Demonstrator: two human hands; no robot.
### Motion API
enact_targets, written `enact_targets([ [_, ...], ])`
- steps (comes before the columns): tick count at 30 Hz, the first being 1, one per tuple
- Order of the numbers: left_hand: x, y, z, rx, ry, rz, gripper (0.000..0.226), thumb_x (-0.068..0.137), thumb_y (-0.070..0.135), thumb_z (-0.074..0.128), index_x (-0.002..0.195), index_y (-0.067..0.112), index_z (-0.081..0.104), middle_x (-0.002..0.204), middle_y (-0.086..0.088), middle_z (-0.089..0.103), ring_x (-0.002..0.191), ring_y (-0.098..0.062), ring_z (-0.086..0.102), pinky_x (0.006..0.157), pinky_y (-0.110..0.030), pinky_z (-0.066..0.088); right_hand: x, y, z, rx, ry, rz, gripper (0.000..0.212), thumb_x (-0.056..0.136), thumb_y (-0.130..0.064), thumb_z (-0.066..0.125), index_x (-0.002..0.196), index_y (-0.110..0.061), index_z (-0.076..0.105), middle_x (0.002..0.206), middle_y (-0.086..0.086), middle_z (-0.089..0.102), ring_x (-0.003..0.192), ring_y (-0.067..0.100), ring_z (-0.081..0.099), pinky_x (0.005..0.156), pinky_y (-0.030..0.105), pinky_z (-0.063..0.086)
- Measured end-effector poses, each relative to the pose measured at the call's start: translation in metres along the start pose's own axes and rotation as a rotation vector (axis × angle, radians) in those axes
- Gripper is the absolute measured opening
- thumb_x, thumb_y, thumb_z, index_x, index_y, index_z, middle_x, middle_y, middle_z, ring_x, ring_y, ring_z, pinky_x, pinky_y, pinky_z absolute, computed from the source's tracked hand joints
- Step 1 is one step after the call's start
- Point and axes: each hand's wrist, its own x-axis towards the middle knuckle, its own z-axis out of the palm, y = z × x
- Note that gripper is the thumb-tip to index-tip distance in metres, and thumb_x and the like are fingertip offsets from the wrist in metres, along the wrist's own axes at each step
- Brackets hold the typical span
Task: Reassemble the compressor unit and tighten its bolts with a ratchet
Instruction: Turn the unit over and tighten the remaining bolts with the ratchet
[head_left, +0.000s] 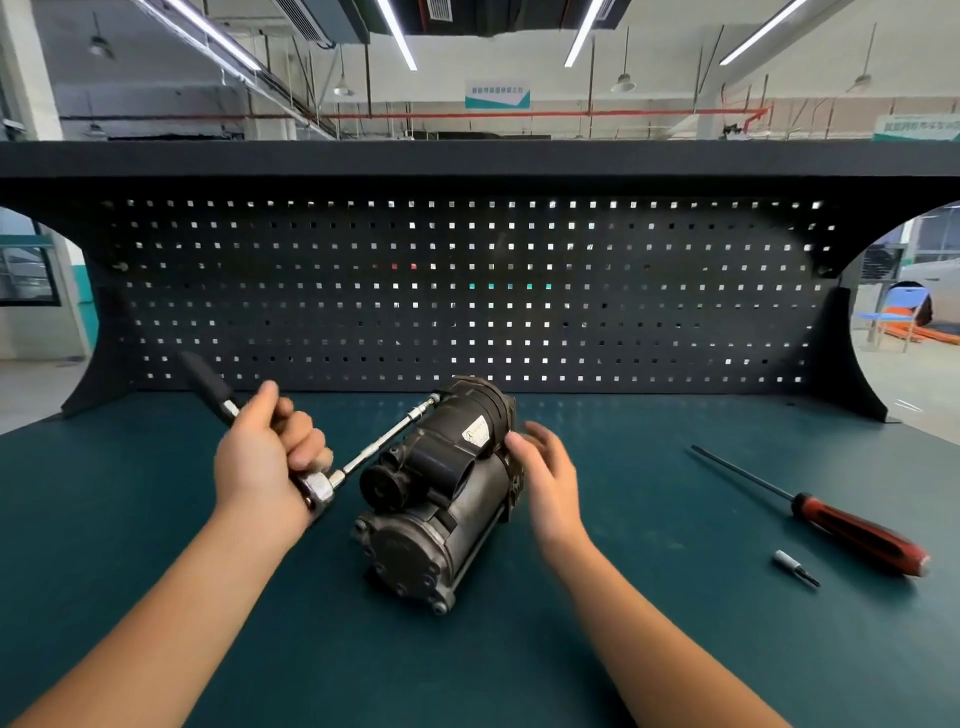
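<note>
On the green bench (156, 519), mid-table: compressor unit (441, 493) lies on its side | your left hand (265, 452) grips the ratchet (228, 410), extension reaching the unit's far end | your right hand (550, 473) hovers beside it, fingers relaxed, holding nothing.

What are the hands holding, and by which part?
The left hand grips the ratchet by its handle, near the head. The right hand holds nothing.

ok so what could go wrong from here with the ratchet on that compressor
The long extension reaches the far end of the compressor, so the socket could tilt and slip off when the left hand swings the ratchet. The right hand is open beside the compressor, not gripping it, so it might roll or twist.
</note>
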Motion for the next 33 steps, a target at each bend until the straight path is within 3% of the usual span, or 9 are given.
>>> enact_targets([
  [6,0.008,-0.004,-0.01,-0.236,0.13,-0.236,0.037,0.098,0.027,0.04,0.062,0.02,0.033,0.035,0.01,0.024,0.025,-0.005,0.026,0.031,-0.012,0.02,0.006,-0.016,-0.015,-0.142,-0.407,0.04,0.096,0.065,-0.036,0.075,0.139,-0.042,0.015,0.121,-0.038,0.036,0.11,-0.018,0.041,0.086,0.004,0.037],
  [9,0.008,-0.003,-0.008,-0.227,0.117,-0.238,0.037,0.098,0.027,0.039,0.062,0.02,0.032,0.035,0.01,0.024,0.025,-0.005,0.026,0.03,-0.012,0.021,0.003,-0.014,-0.007,-0.209,-0.47,0.038,0.119,0.06,-0.035,0.076,0.149,-0.034,-0.004,0.144,-0.026,0.023,0.132,-0.005,0.029,0.103,0.016,0.027],
  [11,0.007,-0.003,-0.007,-0.209,0.111,-0.22,0.037,0.098,0.027,0.038,0.062,0.02,0.033,0.035,0.01,0.023,0.025,-0.005,0.025,0.03,-0.013,0.021,0.004,-0.013,-0.005,-0.211,-0.445,0.042,0.125,0.059,-0.034,0.078,0.149,-0.033,-0.009,0.143,-0.025,0.021,0.132,-0.004,0.026,0.1,0.01,0.027],
  [15,0.005,-0.004,-0.005,-0.18,0.106,-0.174,0.036,0.097,0.027,0.039,0.062,0.02,0.034,0.036,0.011,0.023,0.026,-0.005,0.024,0.03,-0.013,0.021,0.005,-0.012,-0.005,-0.211,-0.405,-0.018,0.121,0.067,-0.026,0.084,0.149,-0.032,-0.005,0.136,-0.031,0.025,0.128,-0.008,0.027,0.084,-0.007,0.028],
  [21,0.003,-0.004,-0.003,-0.139,0.102,-0.104,0.035,0.096,0.027,0.04,0.062,0.021,0.035,0.038,0.011,0.023,0.028,-0.005,0.023,0.031,-0.014,0.021,0.002,-0.017,-0.001,-0.36,-0.308,-0.153,0.076,0.053,-0.053,0.076,0.097,-0.084,0.024,0.105,-0.054,0.045,0.105,-0.028,0.042,0.098,0.011,0.032],
  [24,0.0,-0.003,0.0,-0.118,0.081,-0.067,0.034,0.096,0.026,0.04,0.063,0.021,0.035,0.038,0.011,0.023,0.029,-0.005,0.022,0.031,-0.013,0.021,0.002,-0.015,0.001,-0.407,-0.255,-0.171,0.071,0.051,-0.056,0.071,0.1,-0.081,0.025,0.104,-0.054,0.046,0.105,-0.026,0.043,0.105,0.026,0.032],
  [28,0.0,0.003,0.004,-0.098,0.039,-0.024,0.035,0.097,0.027,0.04,0.063,0.02,0.035,0.039,0.011,0.023,0.029,-0.005,0.022,0.031,-0.015,0.021,0.003,-0.014,0.0,-0.349,-0.225,-0.156,0.067,0.049,-0.054,0.069,0.104,-0.055,0.031,0.087,-0.062,0.041,0.087,-0.036,0.041,0.07,-0.007,0.033],
  [31,0.0,0.007,0.005,-0.084,0.01,-0.002,0.036,0.097,0.028,0.041,0.063,0.02,0.036,0.04,0.01,0.022,0.03,-0.005,0.021,0.031,-0.016,0.021,0.003,-0.012,-0.002,-0.318,-0.222,-0.157,0.076,0.049,-0.051,0.069,0.116,-0.038,0.035,0.083,-0.061,0.043,0.083,-0.037,0.042,0.065,-0.01,0.03],
  [33,-0.001,0.007,0.007,-0.083,0.001,0.009,0.036,0.097,0.028,0.041,0.063,0.02,0.035,0.039,0.01,0.022,0.029,-0.005,0.021,0.031,-0.016,0.021,0.003,-0.013,-0.002,-0.327,-0.224,-0.149,0.071,0.049,-0.05,0.069,0.109,-0.045,0.033,0.083,-0.061,0.043,0.083,-0.037,0.042,0.065,-0.01,0.031],
])
